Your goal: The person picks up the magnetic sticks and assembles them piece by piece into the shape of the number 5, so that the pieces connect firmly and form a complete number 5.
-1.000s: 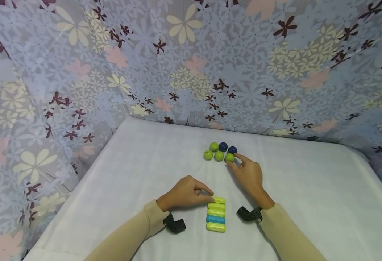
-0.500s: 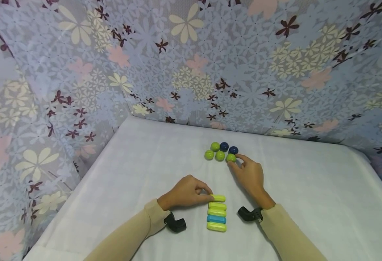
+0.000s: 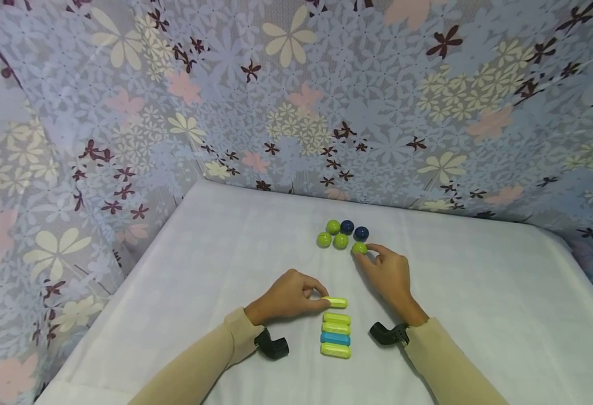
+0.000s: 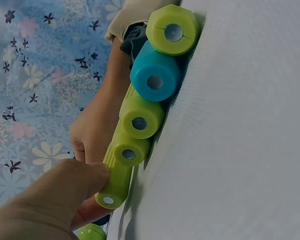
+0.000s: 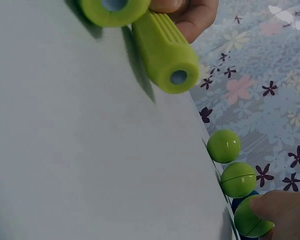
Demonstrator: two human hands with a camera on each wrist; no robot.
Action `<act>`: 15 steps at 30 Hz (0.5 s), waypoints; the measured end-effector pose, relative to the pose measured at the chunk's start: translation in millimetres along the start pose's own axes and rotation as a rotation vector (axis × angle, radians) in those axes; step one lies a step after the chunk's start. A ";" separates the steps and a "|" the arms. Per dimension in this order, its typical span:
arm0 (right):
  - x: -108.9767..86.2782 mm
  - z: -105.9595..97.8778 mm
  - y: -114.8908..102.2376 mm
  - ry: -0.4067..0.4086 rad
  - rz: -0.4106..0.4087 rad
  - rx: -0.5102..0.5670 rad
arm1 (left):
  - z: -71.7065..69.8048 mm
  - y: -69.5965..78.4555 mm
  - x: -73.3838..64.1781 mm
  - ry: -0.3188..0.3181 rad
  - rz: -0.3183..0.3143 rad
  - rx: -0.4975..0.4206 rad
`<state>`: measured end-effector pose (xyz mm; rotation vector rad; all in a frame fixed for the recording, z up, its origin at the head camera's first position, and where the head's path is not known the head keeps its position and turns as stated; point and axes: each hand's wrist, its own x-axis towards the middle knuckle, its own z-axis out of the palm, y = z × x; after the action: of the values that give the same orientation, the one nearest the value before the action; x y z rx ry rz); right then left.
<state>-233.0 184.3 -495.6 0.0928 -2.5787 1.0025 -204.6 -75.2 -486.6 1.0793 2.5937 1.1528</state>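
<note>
Clearly, the left hand (image 3: 290,296) is to the left of the blue bar (image 3: 335,338) and somewhat beyond it, as seen by the person. Its thumb and one finger are clamped on the left end of a held yellow-green bar (image 3: 338,302), which lies crosswise beyond the blue bar. Of the other fingers of this hand I cannot tell how they stand.

Between the held one and the blue bar there are a second yellow-green bar (image 3: 336,319) and a third yellow-green bar (image 3: 336,328); the third is just beside the blue bar, and a narrow gap separates the second from the held one. A fourth yellow-green bar (image 3: 335,351) is just beside the blue bar, on the person's side.

The right hand (image 3: 389,274) is beyond the blue bar and to its right. Its thumb and one finger pinch a green ball (image 3: 359,248), which is well beyond the blue bar and slightly right; whether it is lifted, I cannot tell. Still farther from the blue bar are the two navy balls (image 3: 361,233), and three more green balls (image 3: 340,241) are also well beyond it. Under the blue bar is spread a white cloth (image 3: 215,247).
</note>
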 end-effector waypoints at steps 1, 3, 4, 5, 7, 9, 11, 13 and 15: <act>-1.7 -0.9 0.5 -0.004 0.002 0.002 | 0.1 0.1 0.4 -0.001 -0.005 -0.008; -5.4 -2.8 1.4 -0.008 0.002 0.004 | 0.7 -0.4 1.2 0.001 -0.012 -0.019; -7.6 -4.2 1.6 -0.009 0.000 0.003 | 1.0 -1.0 1.9 0.004 -0.011 -0.021; -10.0 -5.5 1.8 -0.011 -0.003 0.003 | 1.3 -1.5 2.6 0.009 -0.010 -0.020; -15.2 -8.4 2.0 -0.015 -0.012 0.003 | 1.4 -2.4 4.4 0.024 -0.006 -0.022; -21.2 -11.6 1.6 -0.021 -0.021 0.005 | 1.0 -3.0 6.4 0.041 -0.006 -0.025; -27.8 -15.2 0.7 -0.028 -0.028 0.011 | 0.6 -3.5 8.6 0.052 -0.016 -0.033; -34.8 -18.9 -0.3 -0.041 -0.029 0.013 | 0.8 -4.6 10.8 0.057 -0.028 -0.037; -41.2 -22.4 -1.1 -0.052 -0.034 0.013 | 1.3 -5.0 12.7 0.058 -0.039 -0.041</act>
<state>-187.4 195.4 -494.7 0.1679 -2.6081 1.0170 -216.4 -68.5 -488.6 0.9969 2.6097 1.2415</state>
